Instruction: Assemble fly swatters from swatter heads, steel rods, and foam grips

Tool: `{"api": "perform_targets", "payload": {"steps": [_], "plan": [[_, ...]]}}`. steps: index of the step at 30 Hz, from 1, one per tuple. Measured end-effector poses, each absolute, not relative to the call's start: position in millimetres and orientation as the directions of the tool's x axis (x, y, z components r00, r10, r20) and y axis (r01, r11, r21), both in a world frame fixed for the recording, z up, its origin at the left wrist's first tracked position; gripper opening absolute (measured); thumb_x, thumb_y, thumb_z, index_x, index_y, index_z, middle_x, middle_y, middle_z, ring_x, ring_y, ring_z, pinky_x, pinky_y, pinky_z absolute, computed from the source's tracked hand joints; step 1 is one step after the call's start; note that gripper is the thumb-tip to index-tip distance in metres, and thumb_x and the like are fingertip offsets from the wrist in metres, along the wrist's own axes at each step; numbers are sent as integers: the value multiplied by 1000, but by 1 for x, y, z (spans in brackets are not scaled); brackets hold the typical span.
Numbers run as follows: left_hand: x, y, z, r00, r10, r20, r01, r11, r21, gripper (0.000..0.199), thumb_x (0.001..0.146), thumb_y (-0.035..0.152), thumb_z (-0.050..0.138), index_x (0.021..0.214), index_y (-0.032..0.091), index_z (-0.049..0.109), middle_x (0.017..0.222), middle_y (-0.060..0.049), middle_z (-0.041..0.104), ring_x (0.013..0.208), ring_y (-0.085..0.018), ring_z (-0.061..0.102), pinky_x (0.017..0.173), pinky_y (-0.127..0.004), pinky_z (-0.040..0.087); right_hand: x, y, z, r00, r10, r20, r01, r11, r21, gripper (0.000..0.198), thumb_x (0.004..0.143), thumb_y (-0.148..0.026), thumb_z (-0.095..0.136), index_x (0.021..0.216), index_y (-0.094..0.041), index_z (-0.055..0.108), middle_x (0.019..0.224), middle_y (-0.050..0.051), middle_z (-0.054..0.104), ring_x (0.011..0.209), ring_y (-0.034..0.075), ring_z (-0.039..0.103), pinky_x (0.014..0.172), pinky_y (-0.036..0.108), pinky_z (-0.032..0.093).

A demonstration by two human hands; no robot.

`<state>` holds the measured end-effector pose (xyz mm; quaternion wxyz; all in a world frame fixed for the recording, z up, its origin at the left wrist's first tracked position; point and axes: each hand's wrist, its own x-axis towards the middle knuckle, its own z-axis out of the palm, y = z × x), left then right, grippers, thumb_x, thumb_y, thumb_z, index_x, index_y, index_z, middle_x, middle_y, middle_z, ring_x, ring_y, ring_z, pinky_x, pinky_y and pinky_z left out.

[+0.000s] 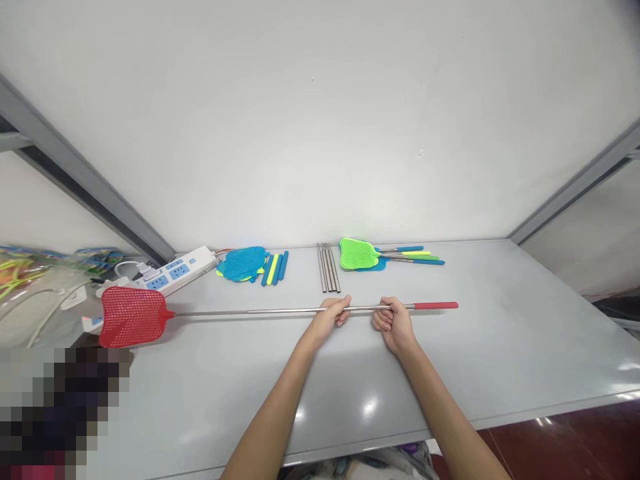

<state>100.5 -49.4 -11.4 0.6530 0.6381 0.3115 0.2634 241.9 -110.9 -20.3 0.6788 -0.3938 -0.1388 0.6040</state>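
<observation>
Now I've got both hands closed on the long red fly swatter w/ silver metal rod (pixel 280 311), held sideways across the glossy light-gray tabletop (pixel 500 353): L hand (pixel 330 318) grips the rod R of its middle, R hand (pixel 396 323) wraps it near the red tubular handle (pixel 436 306). Its perforated red head (pixel 134 317) sits far L, overlapping the white power strip w/ blue sockets (pixel 173 275) in my view. Behind, L to R: a stack of mostly blue perforated plastic swatter heads (pixel 243 263), blue & yellow tubular grips (pixel 273 269), slim silver metal rods (pixel 328 268) side by side, then a pile of whole swatters (pixel 379 265), bright green head (pixel 357 255) on top, all close to the white wall (pixel 320 147).
</observation>
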Motion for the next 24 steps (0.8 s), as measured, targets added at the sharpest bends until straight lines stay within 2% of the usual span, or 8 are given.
{"api": "perform_targets", "payload": {"steps": [11, 18, 24], "plan": [[96, -51, 0, 676, 735, -48, 67, 4, 998, 47, 80, 45, 33, 42, 18, 30, 40, 4, 28, 42, -9, 27, 48, -25, 21, 251, -112, -19, 217, 925, -312, -691, -80, -718, 40, 68, -23, 45, 35, -20, 23, 33, -8, 12, 28, 5, 16, 34, 23, 13], [94, -50, 3, 682, 729, -59, 72, 14, 997, 46, 80, 44, 34, 42, 18, 29, 41, 4, 27, 42, -9, 25, 48, -25, 20, 254, -113, -16, 244, 924, -296, -671, -60, -739, 39, 67, -22, 47, 34, -19, 27, 32, -8, 14, 28, 5, 17, 33, 23, 14], [82, -41, 2, 637, 766, -81, 97, 24, 995, 46, 79, 43, 36, 41, 18, 27, 38, 5, 24, 41, -8, 23, 46, -26, 19, 278, -116, -20, 318, 913, -257, -659, 17, -752, 40, 67, -23, 46, 34, -20, 24, 31, -7, 14, 26, 5, 18, 32, 24, 16]]}}
